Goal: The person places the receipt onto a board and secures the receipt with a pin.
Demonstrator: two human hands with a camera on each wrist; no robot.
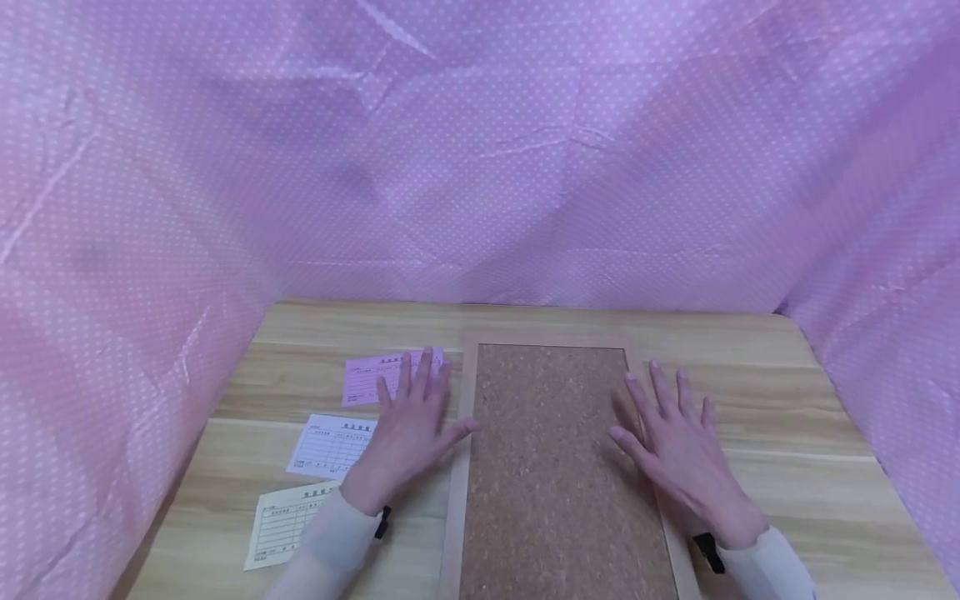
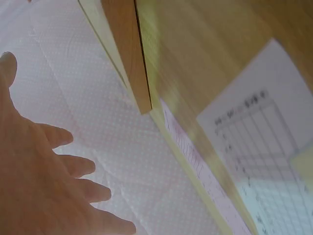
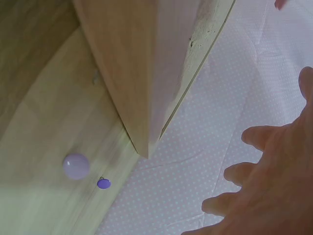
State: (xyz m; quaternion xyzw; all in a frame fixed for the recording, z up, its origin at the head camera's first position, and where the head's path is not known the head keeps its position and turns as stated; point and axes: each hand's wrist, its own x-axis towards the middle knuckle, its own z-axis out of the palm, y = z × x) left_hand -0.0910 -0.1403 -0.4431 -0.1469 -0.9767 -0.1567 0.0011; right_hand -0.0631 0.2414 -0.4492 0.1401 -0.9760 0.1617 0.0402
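Observation:
A cork board (image 1: 555,475) in a pale wooden frame lies lengthwise on the table. My left hand (image 1: 405,437), fingers spread, is above the table by the frame's left side, partly covering a purple printed slip (image 1: 362,387) and a white one (image 1: 318,450). Below them, a pale yellow slip (image 1: 277,529) is partly hidden by the left sleeve. Over the frame's right side is my right hand (image 1: 678,454), its fingers also spread. Neither hand holds anything. In the right wrist view, a pale purple round piece (image 3: 76,166) and a smaller purple pin-like piece (image 3: 103,183) lie beside the frame.
The wooden table (image 1: 795,425) ends at a far edge in front of the board. Pink dotted cloth (image 1: 525,167) hangs behind it and along both sides. Dark bands (image 1: 708,552) show at both wrists.

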